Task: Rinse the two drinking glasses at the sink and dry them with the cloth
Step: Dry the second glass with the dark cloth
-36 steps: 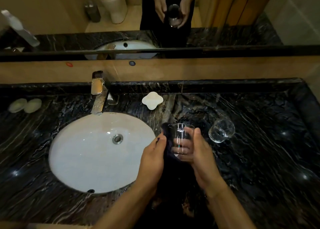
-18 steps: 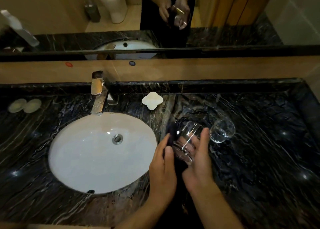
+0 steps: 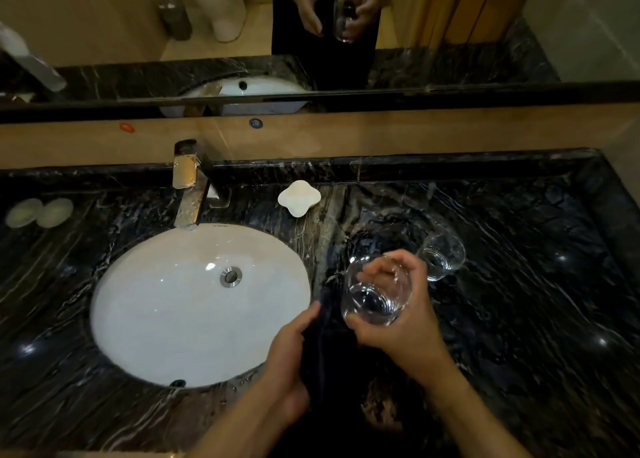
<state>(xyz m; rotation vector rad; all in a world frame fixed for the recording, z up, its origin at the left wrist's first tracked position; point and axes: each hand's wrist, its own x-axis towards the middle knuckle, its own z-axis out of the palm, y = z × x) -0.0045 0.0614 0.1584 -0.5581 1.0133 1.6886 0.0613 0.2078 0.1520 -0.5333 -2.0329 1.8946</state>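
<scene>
My right hand grips a clear drinking glass just right of the white sink. The glass is tipped so its open mouth faces me. My left hand is lower and to the left of it and holds a dark cloth, which hangs down between my hands. The cloth covers my left fingers and only the thumb shows on top. A second clear glass stands on the black marble counter, just beyond my right hand.
A chrome faucet stands behind the basin, with no water running. A white soap dish sits to its right, and two pale round discs lie at the far left. A mirror runs along the back wall.
My right hand has turned the glass from nearly upright to mouth towards me. My left hand has dropped down and away from the glass, taking the cloth with it.
</scene>
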